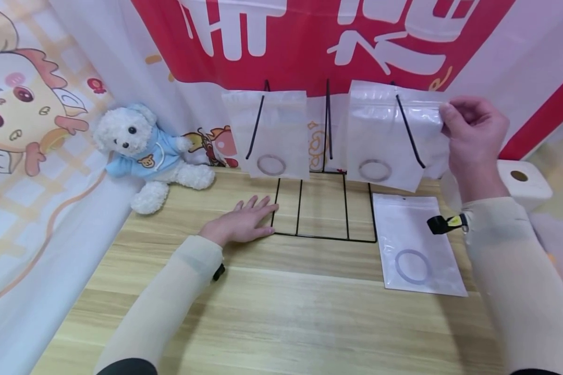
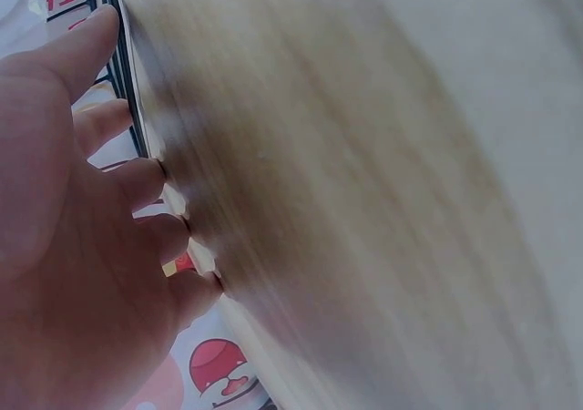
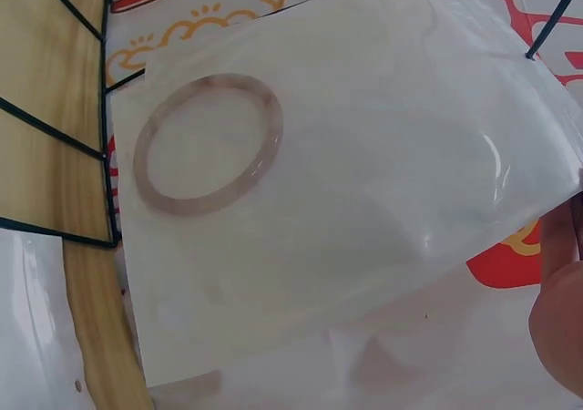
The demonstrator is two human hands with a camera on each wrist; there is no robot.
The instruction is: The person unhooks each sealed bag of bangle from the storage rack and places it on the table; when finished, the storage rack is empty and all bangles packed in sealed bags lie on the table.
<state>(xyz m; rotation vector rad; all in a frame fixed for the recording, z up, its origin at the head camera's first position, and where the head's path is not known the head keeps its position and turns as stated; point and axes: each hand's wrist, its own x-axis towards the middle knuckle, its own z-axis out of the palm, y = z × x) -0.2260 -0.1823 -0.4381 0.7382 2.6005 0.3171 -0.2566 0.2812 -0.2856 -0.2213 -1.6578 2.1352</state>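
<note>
A black wire display rack [image 1: 322,238] stands on the table, with white zip bags hung on its prongs. The right-hand bag [image 1: 394,135] has a ring-shaped bangle [image 1: 375,170] inside. My right hand [image 1: 479,136] pinches this bag's right edge near the top; in the right wrist view only part of that hand [image 3: 560,314] shows beside the bag [image 3: 364,173]. On the left prong hangs another bag [image 1: 277,125] with a similar bangle [image 1: 271,164]. My left hand [image 1: 239,221] lies with fingers extended on the table, fingertips at the rack base's left side.
Flat on the table, right of the rack, lies another white bag [image 1: 419,234] with a ring in it. A white tissue roll [image 1: 527,190] sits behind my right forearm. A plush dog [image 1: 152,153] in blue leans against the printed cloth at the left.
</note>
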